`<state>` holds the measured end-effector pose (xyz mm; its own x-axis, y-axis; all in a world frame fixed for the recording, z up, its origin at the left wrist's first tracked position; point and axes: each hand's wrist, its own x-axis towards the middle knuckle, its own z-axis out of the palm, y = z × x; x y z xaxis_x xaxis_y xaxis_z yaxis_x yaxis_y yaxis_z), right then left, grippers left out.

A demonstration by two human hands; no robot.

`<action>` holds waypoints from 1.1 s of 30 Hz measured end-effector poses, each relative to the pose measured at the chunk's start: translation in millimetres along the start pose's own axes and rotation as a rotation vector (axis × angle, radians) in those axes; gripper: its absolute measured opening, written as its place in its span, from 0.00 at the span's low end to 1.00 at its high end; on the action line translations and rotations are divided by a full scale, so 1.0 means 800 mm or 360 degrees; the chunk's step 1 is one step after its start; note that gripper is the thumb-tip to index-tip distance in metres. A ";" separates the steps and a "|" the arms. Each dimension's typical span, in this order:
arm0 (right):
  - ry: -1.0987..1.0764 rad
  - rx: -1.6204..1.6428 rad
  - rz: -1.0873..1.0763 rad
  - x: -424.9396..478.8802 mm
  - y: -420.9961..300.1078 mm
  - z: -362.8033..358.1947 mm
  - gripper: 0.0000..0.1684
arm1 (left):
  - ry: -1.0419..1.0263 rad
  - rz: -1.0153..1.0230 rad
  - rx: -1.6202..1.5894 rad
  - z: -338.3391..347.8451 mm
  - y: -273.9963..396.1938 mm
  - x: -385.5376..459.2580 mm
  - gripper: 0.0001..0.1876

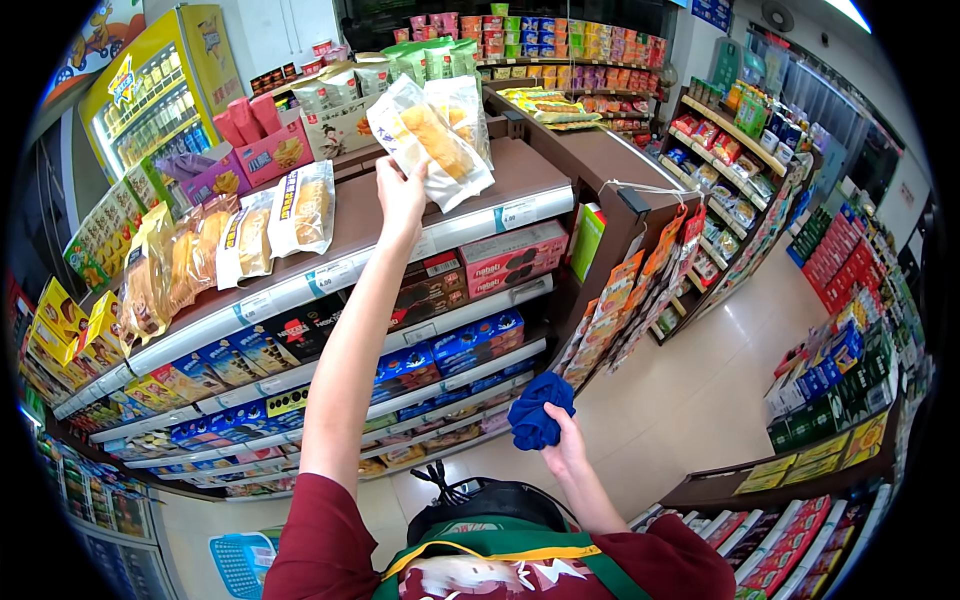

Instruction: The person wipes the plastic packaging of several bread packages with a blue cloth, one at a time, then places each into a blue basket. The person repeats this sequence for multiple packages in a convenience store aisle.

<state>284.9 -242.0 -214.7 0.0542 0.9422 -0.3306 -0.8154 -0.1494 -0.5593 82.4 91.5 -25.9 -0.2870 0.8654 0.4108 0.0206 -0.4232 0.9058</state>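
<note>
My left hand (403, 191) grips the lower edge of a clear-and-white bag of bread (435, 139) above the brown top shelf (517, 169). Another packaged bread (461, 112) is right behind it; whether my fingers hold that one too is hidden. Lower right, away from the shelf, my right hand (564, 442) is closed around a crumpled blue cloth (541, 412). Left on the top shelf lie several more packaged breads, among them a white-and-clear bag (302, 208) and a brownish clear bag (199, 251).
Pink snack boxes (274, 154) and upright bags stand behind the shelf. Below are biscuit boxes (514, 259). Orange snack packets (611, 307) hang at the shelf end. A blue plastic basket (236, 562) is on the floor at lower left. Further shelves stand to the right.
</note>
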 end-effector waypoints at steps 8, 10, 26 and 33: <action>-0.0012 -0.0068 -0.0073 0.006 -0.004 0.009 0.23 | -0.0157 -0.0193 -0.0666 -0.054 0.044 -0.011 0.20; -0.0060 -0.0085 -0.0172 0.013 -0.018 0.036 0.24 | -0.0235 -0.0233 -0.0745 -0.067 0.060 -0.023 0.19; -0.0952 -0.0230 -0.0336 0.022 -0.069 0.207 0.33 | -0.0918 -0.1064 -0.1235 -0.145 0.043 -0.303 0.56; -0.0872 -0.0320 -0.0140 0.008 -0.038 0.193 0.32 | -0.0977 -0.1093 -0.1352 -0.200 0.015 -0.344 0.56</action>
<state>221.3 -184.8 -82.7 -0.2327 0.9632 0.1345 -0.6932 -0.0673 -0.7176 8.1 -194.8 -144.9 0.5041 0.8609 0.0682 -0.6449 0.3227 0.6928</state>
